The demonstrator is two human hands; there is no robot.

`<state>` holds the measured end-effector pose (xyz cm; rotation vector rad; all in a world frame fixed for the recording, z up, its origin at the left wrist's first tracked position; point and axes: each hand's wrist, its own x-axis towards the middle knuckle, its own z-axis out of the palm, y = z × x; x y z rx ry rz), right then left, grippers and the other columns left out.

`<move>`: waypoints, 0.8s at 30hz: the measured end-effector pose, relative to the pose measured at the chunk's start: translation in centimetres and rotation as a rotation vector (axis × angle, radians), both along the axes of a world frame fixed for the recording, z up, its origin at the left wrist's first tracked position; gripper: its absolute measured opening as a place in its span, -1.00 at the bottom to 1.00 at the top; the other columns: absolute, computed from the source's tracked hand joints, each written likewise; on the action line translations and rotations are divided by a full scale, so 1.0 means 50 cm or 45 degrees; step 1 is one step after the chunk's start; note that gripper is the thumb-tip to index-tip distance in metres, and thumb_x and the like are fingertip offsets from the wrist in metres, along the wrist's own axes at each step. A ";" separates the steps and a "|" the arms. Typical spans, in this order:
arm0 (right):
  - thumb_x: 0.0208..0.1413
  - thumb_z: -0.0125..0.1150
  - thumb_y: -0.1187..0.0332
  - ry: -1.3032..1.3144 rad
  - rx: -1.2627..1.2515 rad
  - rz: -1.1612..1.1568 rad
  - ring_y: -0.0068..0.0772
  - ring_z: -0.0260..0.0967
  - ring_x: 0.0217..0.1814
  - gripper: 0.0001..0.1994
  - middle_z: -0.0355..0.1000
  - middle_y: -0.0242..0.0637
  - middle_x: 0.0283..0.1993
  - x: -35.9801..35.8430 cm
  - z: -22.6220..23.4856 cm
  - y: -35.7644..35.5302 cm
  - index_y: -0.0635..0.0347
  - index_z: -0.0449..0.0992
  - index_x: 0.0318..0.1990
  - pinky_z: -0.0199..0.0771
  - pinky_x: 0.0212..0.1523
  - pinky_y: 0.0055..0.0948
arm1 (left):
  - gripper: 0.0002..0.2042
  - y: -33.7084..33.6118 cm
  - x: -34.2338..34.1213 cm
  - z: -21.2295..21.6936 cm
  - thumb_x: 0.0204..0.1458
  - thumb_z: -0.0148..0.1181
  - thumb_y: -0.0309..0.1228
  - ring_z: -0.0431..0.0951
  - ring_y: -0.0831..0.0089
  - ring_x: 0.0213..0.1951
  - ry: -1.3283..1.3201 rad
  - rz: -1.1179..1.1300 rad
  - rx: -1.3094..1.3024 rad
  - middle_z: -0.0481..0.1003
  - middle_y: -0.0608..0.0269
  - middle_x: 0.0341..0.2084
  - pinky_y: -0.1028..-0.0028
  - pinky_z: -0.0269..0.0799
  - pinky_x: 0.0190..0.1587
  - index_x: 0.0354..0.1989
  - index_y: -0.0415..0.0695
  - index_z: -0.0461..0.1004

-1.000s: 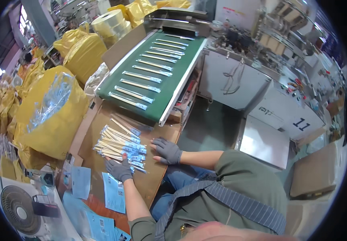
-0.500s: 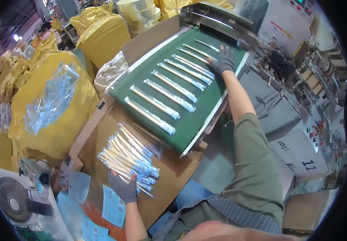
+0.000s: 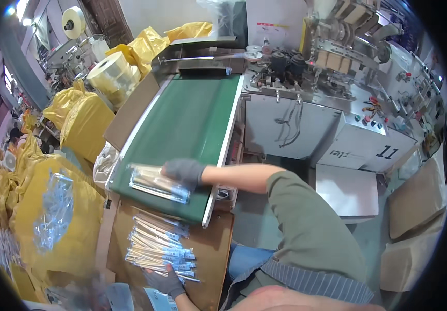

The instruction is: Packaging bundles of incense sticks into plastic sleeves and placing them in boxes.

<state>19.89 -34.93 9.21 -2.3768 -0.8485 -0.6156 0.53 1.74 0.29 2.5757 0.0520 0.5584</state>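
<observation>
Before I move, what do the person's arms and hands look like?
The left hand and right hand wear plain grey gloves; the left thumb tip looks uncovered. The right forearm is bare between glove and roughly elbow-length olive-green sleeve. The left sleeve isn't visible.
</observation>
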 end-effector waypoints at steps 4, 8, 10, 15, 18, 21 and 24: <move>-0.04 0.05 0.34 -0.224 -0.116 -0.067 -0.02 0.39 -0.16 -0.79 0.42 -0.03 -0.21 -0.107 -0.045 0.211 0.24 0.45 -0.26 0.42 -0.11 -0.20 | -0.18 0.011 0.008 0.003 0.01 -0.01 0.18 0.16 -0.09 0.22 0.070 0.022 0.135 0.18 -0.20 0.20 0.06 0.00 0.25 0.25 -0.30 0.10; 0.03 0.07 0.00 0.683 0.032 -0.229 0.04 0.34 0.09 -0.52 0.43 0.08 -0.07 -0.167 0.015 0.375 0.29 0.50 -0.15 0.34 0.08 -0.18 | -0.32 -0.010 0.031 0.030 0.17 -0.16 0.06 0.18 -0.05 0.21 0.349 0.128 -0.421 0.20 -0.25 0.17 0.18 0.04 0.25 0.24 -0.31 0.12; 0.06 0.00 -0.14 0.848 0.340 -0.559 0.07 0.32 0.11 -0.38 0.38 0.16 0.00 -0.086 -0.080 0.388 0.34 0.47 -0.07 0.34 0.08 -0.17 | -0.32 -0.065 0.056 0.074 0.17 -0.17 0.07 0.18 -0.01 0.22 0.374 0.222 -0.801 0.21 -0.24 0.17 0.21 0.06 0.25 0.24 -0.31 0.13; -0.29 0.21 -0.30 1.012 0.116 -0.352 0.03 0.42 -0.02 -0.20 0.42 0.15 -0.07 -0.137 -0.090 0.474 0.29 0.41 -0.08 0.37 0.03 -0.19 | -0.30 -0.073 0.103 0.090 0.15 -0.24 0.19 0.29 0.18 0.15 0.343 -0.049 -2.293 0.22 0.10 0.19 0.23 0.20 0.21 0.26 -0.13 0.12; -0.30 0.25 -0.24 1.526 0.280 0.109 -0.04 0.43 -0.05 -0.19 0.45 -0.02 -0.05 -0.151 -0.102 0.502 0.27 0.43 0.01 0.36 -0.02 -0.26 | -0.24 -0.018 0.134 0.020 0.09 -0.17 0.24 0.32 0.19 0.12 0.422 -0.016 -2.359 0.25 0.07 0.16 0.23 0.21 0.20 0.24 -0.19 0.14; -0.22 0.24 -0.20 1.624 0.665 0.245 -0.17 0.41 -0.02 -0.22 0.46 -0.10 -0.05 -0.159 -0.126 0.505 0.27 0.42 0.06 0.34 -0.01 -0.33 | -0.27 0.004 0.117 0.009 0.02 0.16 0.05 0.40 0.20 0.01 0.338 -0.060 -2.126 0.32 0.01 0.04 0.26 0.33 0.08 0.17 -0.33 0.19; -0.24 0.38 -0.03 1.249 1.192 0.591 -0.33 0.27 0.17 -0.12 0.35 -0.09 0.12 -0.213 -0.001 0.513 0.26 0.20 0.24 0.24 0.12 -0.39 | -0.33 0.024 0.075 0.102 0.01 0.21 -0.06 0.40 0.23 0.00 0.048 -0.353 -1.778 0.33 0.06 0.02 0.30 0.34 0.07 0.16 -0.31 0.21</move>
